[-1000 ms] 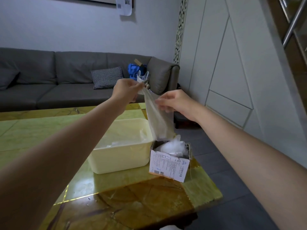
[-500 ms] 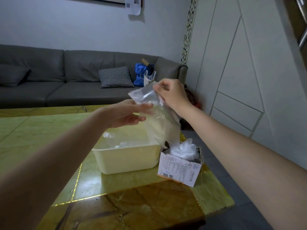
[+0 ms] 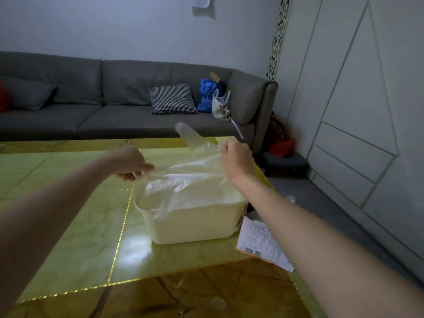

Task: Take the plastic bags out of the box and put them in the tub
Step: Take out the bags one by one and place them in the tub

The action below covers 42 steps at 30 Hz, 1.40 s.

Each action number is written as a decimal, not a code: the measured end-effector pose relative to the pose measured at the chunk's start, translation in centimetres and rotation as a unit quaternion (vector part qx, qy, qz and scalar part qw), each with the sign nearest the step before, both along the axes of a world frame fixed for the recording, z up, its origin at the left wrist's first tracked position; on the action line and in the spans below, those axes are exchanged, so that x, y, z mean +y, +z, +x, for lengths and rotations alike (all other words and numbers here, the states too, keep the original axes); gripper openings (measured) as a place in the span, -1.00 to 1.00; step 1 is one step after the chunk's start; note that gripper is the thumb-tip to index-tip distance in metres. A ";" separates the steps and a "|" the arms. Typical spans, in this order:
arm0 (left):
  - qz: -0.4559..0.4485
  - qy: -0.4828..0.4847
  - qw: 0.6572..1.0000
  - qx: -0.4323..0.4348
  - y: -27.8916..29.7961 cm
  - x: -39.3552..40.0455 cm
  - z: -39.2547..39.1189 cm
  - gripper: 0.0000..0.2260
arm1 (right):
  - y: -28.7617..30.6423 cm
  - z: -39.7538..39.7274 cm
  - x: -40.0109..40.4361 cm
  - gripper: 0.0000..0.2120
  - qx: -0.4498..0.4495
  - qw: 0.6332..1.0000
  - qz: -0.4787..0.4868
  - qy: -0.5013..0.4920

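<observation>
1. Thin, clear plastic bag [image 3: 190, 171]: stretched flat between the two hands directly above the cream rectangular plastic tub [image 3: 195, 223]. One limp corner hangs over the tub's near-left rim; a loose tail rises behind, near the right hand.
2. Left hand [image 3: 130, 162]: fingers curled, pinching the bag's left edge between thumb and fingertips, held just above the tub's left side.
3. Right hand [image 3: 237, 159]: fingers curled, gathering the bag's right edge; the exact pinch point lies behind the knuckles and cannot be told.
4. Tub: stands on the glossy green-and-gold marble-patterned table [image 3: 80, 214]; pale film seems already to lie inside, though separate bags cannot be counted.
5. Cardboard box with a white printed label [image 3: 261, 242]: just beside the tub's right wall, largely hidden by the right forearm; its contents are not visible.
6. Handling, as judged: the film looks nearly weightless, wholly limp and somewhat slippery. It will likely drape, cling and drift rather than drop cleanly.
7. Where to hold, as judged: an edge or gathered corner pinched firmly suits it best. Lowering it well inside the rim before letting go should keep the overhanging corner from dragging it out.
</observation>
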State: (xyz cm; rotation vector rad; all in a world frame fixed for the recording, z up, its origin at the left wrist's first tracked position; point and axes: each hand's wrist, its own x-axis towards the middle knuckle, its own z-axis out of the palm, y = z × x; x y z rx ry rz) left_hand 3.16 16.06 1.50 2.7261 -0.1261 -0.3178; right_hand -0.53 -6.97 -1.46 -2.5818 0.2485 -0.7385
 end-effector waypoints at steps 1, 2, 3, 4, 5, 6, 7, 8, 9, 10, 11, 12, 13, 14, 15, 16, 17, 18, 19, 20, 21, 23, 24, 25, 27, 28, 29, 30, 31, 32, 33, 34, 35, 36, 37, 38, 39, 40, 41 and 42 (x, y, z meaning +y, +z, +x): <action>0.063 0.019 0.996 -0.062 -0.3 -0.1 0.5 -0.73 | -1.0 0.2 0.0 -0.74 0.020 1.000 -0.017 -0.007; 0.098 0.017 0.985 -0.142 -0.5 -0.5 0.8 -0.72 | -1.8 0.3 0.0 -0.77 0.038 0.999 -0.034 -0.014; 0.099 -0.014 0.971 -0.216 -0.5 -1.2 0.8 -0.70 | -2.4 0.4 0.0 -0.78 0.055 0.997 -0.046 -0.019; 0.080 -0.074 0.961 -0.254 -0.4 -2.0 0.6 -0.65 | -2.8 0.5 0.1 -0.79 0.073 0.995 -0.058 -0.020; 0.062 -0.150 0.957 -0.238 -0.6 -3.0 0.4 -0.57 | -3.1 0.6 0.2 -0.79 0.091 0.993 -0.071 -0.016; 0.059 -0.214 0.959 -0.174 -0.9 -4.1 0.0 -0.45 | -3.3 0.6 0.4 -0.79 0.107 0.990 -0.089 -0.010; 0.087 -0.246 0.962 -0.081 -1.7 -5.2 -0.1 -0.31 | -3.4 0.5 0.5 -0.79 0.122 0.986 -0.111 -0.002; 0.139 -0.252 0.958 0.005 -2.7 -6.1 0.0 -0.19 | -3.5 0.6 0.6 -0.79 0.137 0.981 -0.135 0.006; 0.193 -0.242 0.949 0.061 -3.9 -6.7 0.3 -0.12 | -3.6 0.6 0.7 -0.80 0.152 0.975 -0.159 0.016; 0.230 -0.227 0.942 0.092 -4.8 -6.9 0.6 -0.09 | -3.7 0.6 0.7 -0.80 0.169 0.969 -0.179 0.023; 0.238 -0.210 0.941 0.118 -5.7 -7.1 1.0 -0.10 | -3.8 0.7 0.6 -0.75 0.185 0.962 -0.197 0.029; 0.235 -0.199 0.941 0.141 -6.4 -7.2 1.5 -0.12 | -3.9 1.0 0.5 -0.70 0.199 0.956 -0.211 0.035; 0.229 -0.193 0.941 0.158 -7.0 -7.4 2.0 -0.16 | -3.9 1.2 0.4 -0.68 0.208 0.950 -0.229 0.042; 0.227 -0.191 0.940 0.168 -7.3 -7.4 2.3 -0.20 | -3.8 1.4 0.4 -0.70 0.211 0.944 -0.248 0.053; 0.228 -0.192 0.938 0.176 -7.6 -7.6 2.6 -0.25 | -3.7 1.6 0.5 -0.77 0.214 0.935 -0.277 0.064; 0.233 -0.195 0.935 0.181 -7.8 -7.8 2.8 -0.30 | -3.6 1.7 0.7 -0.83 0.219 0.922 -0.310 0.077; 0.238 -0.200 0.933 0.180 -8.2 -8.0 3.0 -0.34 | -3.6 1.7 0.7 -0.81 0.224 0.909 -0.339 0.086; 0.247 -0.200 0.932 0.175 -8.7 -8.1 3.2 -0.38 | -3.5 1.7 0.9 -0.77 0.227 0.900 -0.360 0.091; 0.255 -0.197 0.931 0.173 -9.1 -8.4 3.6 -0.43 | -3.4 1.7 0.8 -0.75 0.220 0.897 -0.373 0.089; 0.259 -0.182 0.933 0.172 -9.5 -8.5 3.9 -0.47 | -3.0 1.8 1.0 -0.75 0.194 0.901 -0.379 0.088; 0.257 -0.164 0.936 0.175 -9.8 -8.4 4.1 -0.51 | -2.5 1.9 1.1 -0.75 0.156 0.909 -0.376 0.088; 0.257 -0.161 0.935 0.183 -9.9 -8.1 4.3 -0.49 | -1.2 1.9 1.5 -0.78 0.117 0.924 -0.346 0.109; 0.260 -0.169 0.932 0.185 -9.8 -8.0 4.2 -0.45 | -0.6 1.7 1.5 -0.80 0.149 0.929 -0.310 0.139; 0.257 -0.175 0.932 0.184 -9.7 -7.8 4.2 -0.42 | -0.3 1.5 1.5 -0.77 0.223 0.924 -0.259 0.172; 0.250 -0.183 0.933 0.182 -9.1 -7.7 3.6 -0.34 | -0.5 0.7 1.5 -0.56 0.420 0.859 -0.219 0.192; 0.253 -0.188 0.932 0.180 -8.7 -7.7 3.2 -0.28 | -0.7 0.3 1.4 -0.49 0.488 0.816 -0.252 0.178; 0.254 -0.195 0.930 0.180 -8.5 -7.7 3.0 -0.24 | -1.2 0.1 1.2 -0.49 0.520 0.789 -0.284 0.162; 0.254 -0.200 0.929 0.180 -8.3 -7.8 2.7 -0.21 | -1.8 0.1 1.1 -0.52 0.529 0.779 -0.300 0.154; 0.248 -0.203 0.930 0.180 -8.1 -7.8 2.6 -0.21 | -2.3 0.2 1.0 -0.54 0.524 0.783 -0.301 0.151; 0.238 -0.204 0.932 0.183 -7.8 -7.8 2.4 -0.21 | -2.5 0.3 1.0 -0.55 0.514 0.792 -0.293 0.152; 0.224 -0.204 0.934 0.187 -7.3 -7.8 2.2 -0.22 | -2.7 0.3 1.0 -0.56 0.500 0.806 -0.277 0.155; 0.204 -0.203 0.940 0.185 -6.7 -7.8 2.1 -0.22 | -2.5 0.4 0.8 -0.57 0.481 0.826 -0.250 0.155; 0.180 -0.204 0.947 0.174 -6.1 -7.8 2.0 -0.22 | -2.2 0.4 0.6 -0.59 0.457 0.849 -0.218 0.154; 0.159 -0.209 0.954 0.145 -5.3 -7.8 1.8 -0.25 | -1.7 0.4 0.2 -0.64 0.424 0.873 -0.186 0.153; 0.146 -0.219 0.961 0.089 -4.4 -7.9 1.4 -0.33 | -0.8 0.2 -0.3 -0.70 0.382 0.898 -0.157 0.152; 0.141 -0.231 0.963 0.014 -3.5 -8.2 1.0 -0.45 | 0.1 -0.2 -0.9 -0.75 0.340 0.920 -0.126 0.150; 0.137 -0.243 0.958 -0.068 -2.7 -8.5 0.4 -0.58 | 1.2 -0.7 -1.6 -0.80 0.304 0.937 -0.097 0.145; 0.123 -0.254 0.950 -0.132 -2.1 -9.0 -0.1 -0.67 | 2.2 -1.4 -2.4 -0.83 0.277 0.948 -0.074 0.139; 0.091 -0.264 0.945 -0.170 -1.5 -9.8 -1.0 -0.72 | 3.2 -2.3 -3.4 -0.84 0.265 0.954 -0.061 0.129; 0.053 -0.273 0.942 -0.186 -1.3 -10.5 -1.6 -0.74 | 4.0 -2.9 -4.3 -0.80 0.272 0.953 -0.061 0.121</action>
